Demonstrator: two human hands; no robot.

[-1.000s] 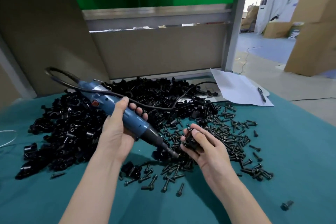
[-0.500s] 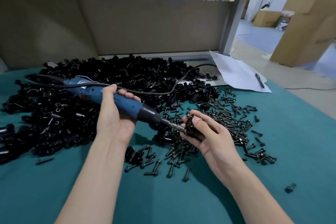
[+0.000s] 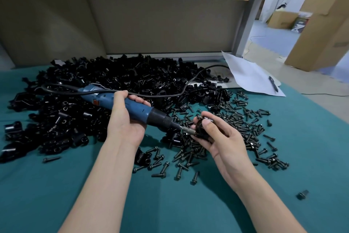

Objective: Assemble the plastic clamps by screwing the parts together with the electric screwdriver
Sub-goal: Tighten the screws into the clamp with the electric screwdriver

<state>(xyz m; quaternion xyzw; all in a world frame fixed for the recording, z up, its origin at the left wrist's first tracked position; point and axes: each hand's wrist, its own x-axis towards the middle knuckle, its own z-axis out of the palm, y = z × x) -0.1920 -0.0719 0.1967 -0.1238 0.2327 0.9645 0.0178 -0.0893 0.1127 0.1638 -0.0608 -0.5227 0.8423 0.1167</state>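
Note:
My left hand (image 3: 125,120) grips the blue electric screwdriver (image 3: 139,110) around its body, the tool lying nearly level and pointing right. Its metal bit (image 3: 188,129) touches a black plastic clamp (image 3: 201,128) that my right hand (image 3: 221,138) holds between thumb and fingers just above the green table mat (image 3: 170,204). Most of the clamp is hidden by my fingers. A large heap of black clamp parts (image 3: 90,104) fills the back left of the table. Black screws (image 3: 243,128) lie scattered under and to the right of my hands.
The screwdriver's black cable (image 3: 188,83) loops back over the heap. White paper (image 3: 249,77) with a black pen (image 3: 273,83) lies at the back right. One loose black part (image 3: 302,194) sits at the front right. A beige partition (image 3: 166,24) closes the back.
The screwdriver has dropped from a steep tilt to nearly level and its bit has come against the clamp in my right hand. The camera has tilted down.

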